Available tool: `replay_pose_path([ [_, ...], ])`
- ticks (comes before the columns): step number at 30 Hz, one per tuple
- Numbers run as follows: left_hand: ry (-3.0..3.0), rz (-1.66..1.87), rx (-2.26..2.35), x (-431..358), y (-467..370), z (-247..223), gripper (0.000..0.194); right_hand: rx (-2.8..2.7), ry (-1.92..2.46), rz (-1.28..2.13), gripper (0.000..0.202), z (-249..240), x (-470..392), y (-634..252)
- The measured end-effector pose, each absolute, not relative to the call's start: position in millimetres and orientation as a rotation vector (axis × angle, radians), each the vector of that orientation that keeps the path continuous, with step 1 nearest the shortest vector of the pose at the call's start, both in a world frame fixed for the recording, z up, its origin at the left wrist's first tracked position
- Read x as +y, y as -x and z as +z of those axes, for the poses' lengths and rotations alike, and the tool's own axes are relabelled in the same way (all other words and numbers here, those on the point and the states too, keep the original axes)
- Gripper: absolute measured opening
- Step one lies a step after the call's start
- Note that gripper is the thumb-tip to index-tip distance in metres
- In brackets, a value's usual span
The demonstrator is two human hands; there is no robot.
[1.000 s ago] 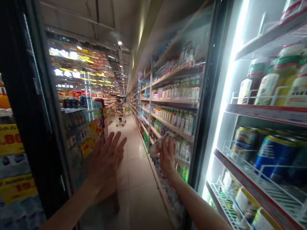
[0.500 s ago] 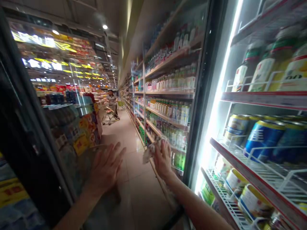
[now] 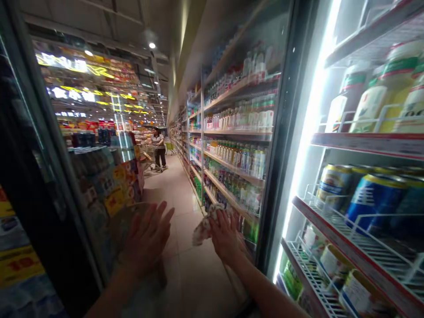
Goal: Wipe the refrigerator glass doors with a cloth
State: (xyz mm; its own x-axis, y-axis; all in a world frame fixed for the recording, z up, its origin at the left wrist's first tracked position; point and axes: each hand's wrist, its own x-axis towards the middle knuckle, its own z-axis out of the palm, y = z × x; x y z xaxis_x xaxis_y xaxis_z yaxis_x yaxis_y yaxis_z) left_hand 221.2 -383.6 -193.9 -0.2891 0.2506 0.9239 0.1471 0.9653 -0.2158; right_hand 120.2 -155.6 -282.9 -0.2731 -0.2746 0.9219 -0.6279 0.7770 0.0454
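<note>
A glass cooler door stands open before me, with a dark door frame [image 3: 280,145] along its right side. My right hand [image 3: 227,240] presses a crumpled pale, patterned cloth [image 3: 202,230] to the glass. Its fingers lie over the cloth, and a faint reflection shows beside the hand. To the left, my left hand [image 3: 149,238] appears flat against the same pane, fingers spread and nothing in it. Part of the left hand and forearm is in shadow.
At right, lit cooler shelves hold bottles [image 3: 367,104] and blue cans [image 3: 374,201] behind wire rails. Through the glass, an aisle floor [image 3: 179,212] runs between stacked goods [image 3: 99,172] and drink shelves [image 3: 238,172]. A person [image 3: 159,148] stands by a shopping cart [image 3: 150,154].
My right hand and the cloth have moved a little lower on the glass. My left hand stays nearly in place. The distant person has shifted beside the cart, and the view has tilted slightly.
</note>
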Motion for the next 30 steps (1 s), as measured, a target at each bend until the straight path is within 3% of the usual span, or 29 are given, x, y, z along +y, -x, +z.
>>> replay_pose_path([
  [2,0.287,0.118,-1.868,-383.6,-221.1,-193.5,0.059,-1.923,-0.617,0.419,0.051,-292.8,-133.4,-112.1],
  [7,0.297,0.197,-1.837,-384.0,-221.0,-192.5,0.061,-2.029,0.066,0.767,0.049,-289.9,-81.6,-81.7],
  [15,0.35,0.106,-1.838,-383.4,-227.7,-188.4,0.061,-1.89,-0.883,0.424,0.056,-306.3,-180.6,-150.6],
  [17,0.355,0.107,-1.828,-385.1,-227.9,-188.9,0.061,-1.924,-0.826,0.406,0.053,-306.9,-162.3,-139.6],
  [23,0.333,0.12,-1.834,-388.9,-225.0,-193.0,0.062,-1.986,-0.029,0.68,0.05,-292.7,-100.7,-92.7],
  [30,0.327,0.131,-1.825,-394.8,-222.1,-193.5,0.062,-1.891,-0.796,0.454,0.057,-283.9,-179.5,-143.7],
])
